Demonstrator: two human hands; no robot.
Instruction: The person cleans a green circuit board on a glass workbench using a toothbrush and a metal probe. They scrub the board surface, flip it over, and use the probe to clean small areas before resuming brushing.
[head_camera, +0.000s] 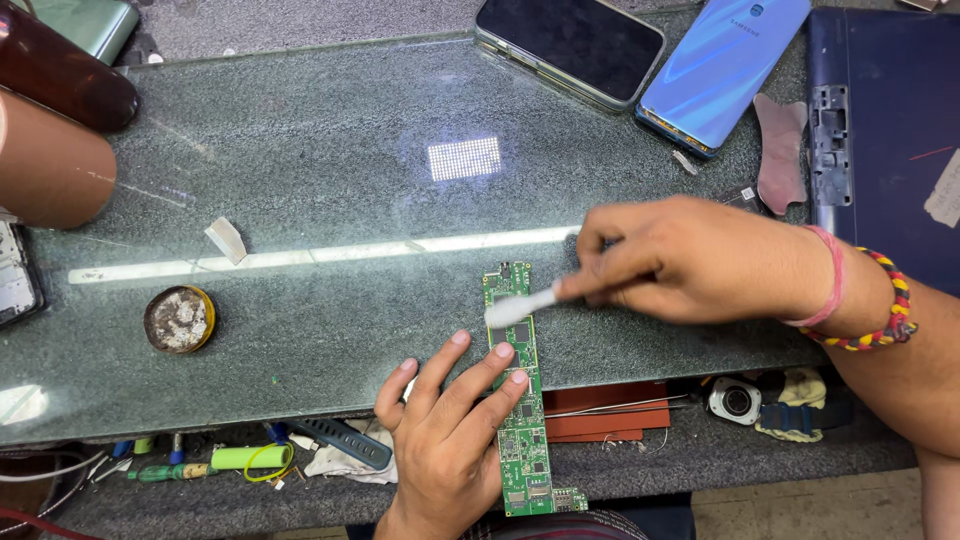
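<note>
— Where does the long, narrow green circuit board lie?

— Flat on the dark speckled glass top of the desk, lengthwise toward the person, with its near end reaching out past the front edge of the glass. The left hand comes in from below and presses its fingers down on the left edge and middle of the board. They lie flat rather than curled round it, which looks like a way to keep so thin a strip from sliding.

— And the right hand?

— It comes in from the right and pinches the handle of a small white brush between thumb and fingers, clenched tight near the head. The brush tip rests on the upper part of the board, just above the left fingertips, so the pinned stretch sits right beside the part being rubbed.

— What lies around?

— A round open tin with greyish paste stands to the left, well apart from the board, and a small scrap of white tape lies beyond it. At the far edge rest a dark-screened phone and a glossy blue phone back cover, side by side, out of the way of both hands. A green-handled screwdriver and a dark grey tool sit on the lower ledge below the glass, near the left wrist.
</note>
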